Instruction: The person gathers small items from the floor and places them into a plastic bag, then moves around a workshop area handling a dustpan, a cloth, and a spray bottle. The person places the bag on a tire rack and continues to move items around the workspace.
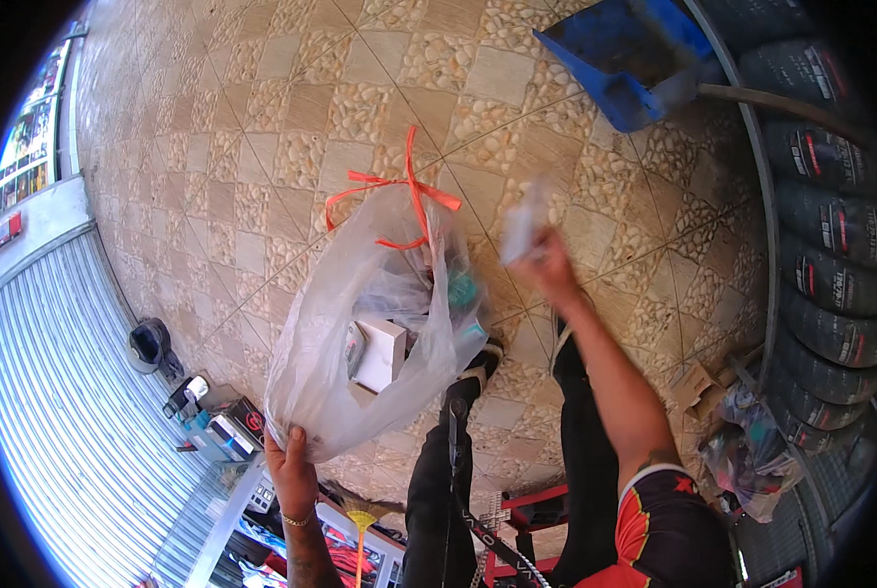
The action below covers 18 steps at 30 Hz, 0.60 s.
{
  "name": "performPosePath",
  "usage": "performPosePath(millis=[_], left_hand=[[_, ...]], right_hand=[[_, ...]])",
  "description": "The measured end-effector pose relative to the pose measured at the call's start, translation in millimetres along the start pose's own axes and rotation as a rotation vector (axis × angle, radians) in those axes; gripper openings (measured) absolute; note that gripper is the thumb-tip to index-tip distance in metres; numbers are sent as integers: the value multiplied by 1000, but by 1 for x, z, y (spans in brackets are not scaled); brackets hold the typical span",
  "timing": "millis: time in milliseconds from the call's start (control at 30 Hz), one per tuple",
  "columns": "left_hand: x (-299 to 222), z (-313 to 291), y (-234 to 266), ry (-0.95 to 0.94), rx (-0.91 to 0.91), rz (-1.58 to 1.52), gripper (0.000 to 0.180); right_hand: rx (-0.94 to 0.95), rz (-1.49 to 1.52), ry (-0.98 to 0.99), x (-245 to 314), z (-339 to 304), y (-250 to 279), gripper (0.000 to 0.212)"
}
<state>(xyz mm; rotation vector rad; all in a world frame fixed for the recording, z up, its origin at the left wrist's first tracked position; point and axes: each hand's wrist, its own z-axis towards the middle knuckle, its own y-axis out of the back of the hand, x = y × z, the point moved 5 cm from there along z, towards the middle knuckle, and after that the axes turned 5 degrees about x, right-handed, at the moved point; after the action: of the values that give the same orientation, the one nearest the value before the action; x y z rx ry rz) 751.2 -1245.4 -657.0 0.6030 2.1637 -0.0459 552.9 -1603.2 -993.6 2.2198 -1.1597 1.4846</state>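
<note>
My left hand point(292, 468) grasps the bag point(311, 353) by its edge in front of me, apparently to hold it open; my right hand point(544, 267), beside it, grips a pale item point(525, 223), too blurred to name; 1 white box point(380, 355) lies inside.

Two plastic bags point(301, 377); one bagged white box point(386, 355); one blue dustpan point(581, 61); at least six tyres point(823, 223).

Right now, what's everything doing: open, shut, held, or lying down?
Plastic bag: open, partly filled
Left grip: closed on the bag's edge
Right grip: holding a blurred whitish thing
White box: inside the bag
Red ribbon: against the bag, ends loose
Blue dustpan: on the floor, dirty
Tires: lined up
</note>
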Motion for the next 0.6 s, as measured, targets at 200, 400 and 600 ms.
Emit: performPosePath(millis=[200, 400, 600], left_hand=[[-5, 2, -4, -1, 20, 61, 46], [-8, -3, 4, 35, 14, 143, 43], [-17, -14, 15, -7, -1, 134, 40]], right_hand=[[812, -557, -358, 22, -135, -206, 56], [-341, -1111, 155, 56, -48, -162, 71], [-310, -767, -494, 10, 1, -120, 29]])
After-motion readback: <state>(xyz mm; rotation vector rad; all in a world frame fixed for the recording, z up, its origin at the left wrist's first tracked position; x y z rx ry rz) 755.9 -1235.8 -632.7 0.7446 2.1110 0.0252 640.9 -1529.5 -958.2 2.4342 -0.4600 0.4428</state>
